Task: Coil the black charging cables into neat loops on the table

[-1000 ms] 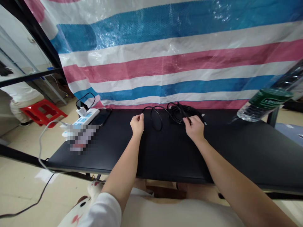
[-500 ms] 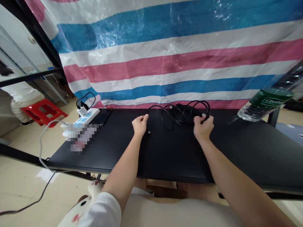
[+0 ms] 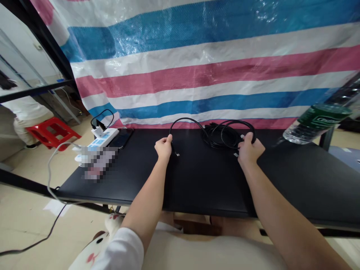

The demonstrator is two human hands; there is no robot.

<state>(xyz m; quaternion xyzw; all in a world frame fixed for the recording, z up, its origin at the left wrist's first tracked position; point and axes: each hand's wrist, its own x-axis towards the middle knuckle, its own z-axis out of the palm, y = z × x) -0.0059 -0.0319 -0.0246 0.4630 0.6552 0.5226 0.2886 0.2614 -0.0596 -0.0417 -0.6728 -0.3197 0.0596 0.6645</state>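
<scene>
Green label takes the only lettering

And there it is, on the right: a clear plastic bottle [image 3: 298, 133], tilted in view, with a green wraparound label [image 3: 308, 114] carrying white letters! The word opens with "Ce", and the rest runs into blur, too soft to call. Over on the left, a white plastic power strip [image 3: 109, 136] shows blue markings, too small to read. At the far right edge, a grey-blue flat object [image 3: 344, 159] bears a dark mark, cut off and illegible.
</scene>
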